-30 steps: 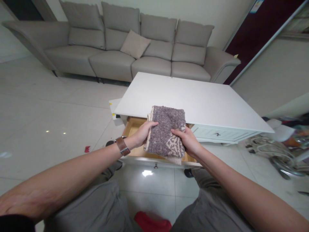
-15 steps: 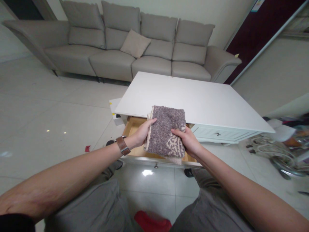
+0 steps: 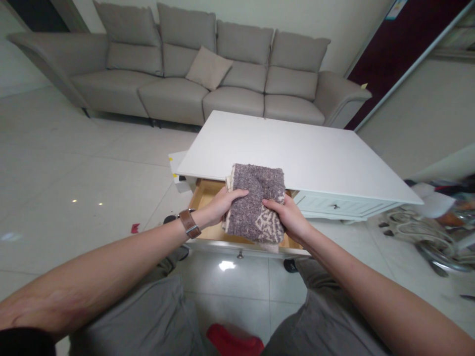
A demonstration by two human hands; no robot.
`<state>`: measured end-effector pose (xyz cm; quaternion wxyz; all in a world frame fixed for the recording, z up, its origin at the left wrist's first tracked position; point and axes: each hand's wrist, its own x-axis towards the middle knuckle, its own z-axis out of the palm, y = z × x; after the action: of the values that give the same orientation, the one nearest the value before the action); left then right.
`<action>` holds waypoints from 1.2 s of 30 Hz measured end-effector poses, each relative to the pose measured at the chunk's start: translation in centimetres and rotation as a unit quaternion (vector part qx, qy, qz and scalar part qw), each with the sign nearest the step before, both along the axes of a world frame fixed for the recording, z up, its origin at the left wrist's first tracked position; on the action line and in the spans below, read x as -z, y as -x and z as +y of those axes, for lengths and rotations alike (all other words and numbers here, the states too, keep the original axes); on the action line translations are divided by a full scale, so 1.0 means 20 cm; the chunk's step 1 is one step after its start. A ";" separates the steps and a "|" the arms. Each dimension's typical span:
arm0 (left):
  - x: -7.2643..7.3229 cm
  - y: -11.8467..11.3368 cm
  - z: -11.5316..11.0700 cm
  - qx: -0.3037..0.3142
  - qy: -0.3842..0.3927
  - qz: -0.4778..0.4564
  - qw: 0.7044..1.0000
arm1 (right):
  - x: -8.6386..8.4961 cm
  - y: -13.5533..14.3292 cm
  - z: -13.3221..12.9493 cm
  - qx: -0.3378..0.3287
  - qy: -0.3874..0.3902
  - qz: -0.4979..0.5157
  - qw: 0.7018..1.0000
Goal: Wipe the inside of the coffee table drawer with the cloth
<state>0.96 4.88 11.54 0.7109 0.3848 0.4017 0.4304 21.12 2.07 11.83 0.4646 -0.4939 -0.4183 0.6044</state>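
A folded towel, grey-purple with a cream pattern at its lower right corner, is held up over the pulled-out drawer. My left hand grips its left edge, thumb lying on top and fingers hidden underneath. On the opposite edge my right hand grips it the same way, its thumb near the cream pattern. Cream layers show along the towel's left side, and a pale end hangs below its near edge. Most of the drawer's wooden inside is covered by the towel and hands.
The white coffee table holds the drawer, which has a small knob. Behind stands a grey sofa with a beige cushion. A white box sits left of the table. A red item lies between my legs; clutter is at right.
My left thumb has slid further right onto the towel's top. The towel has shifted very slightly, while my right hand stays nearly in place.
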 end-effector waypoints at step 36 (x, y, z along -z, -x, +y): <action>-0.01 0.00 0.00 -0.005 0.045 -0.030 0.999 | 0.00 0.00 0.00 -0.006 -0.009 -0.016 1.000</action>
<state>1.02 4.88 11.82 0.7373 0.3375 0.4006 0.4267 21.08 2.05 11.90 0.4586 -0.4964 -0.4341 0.5957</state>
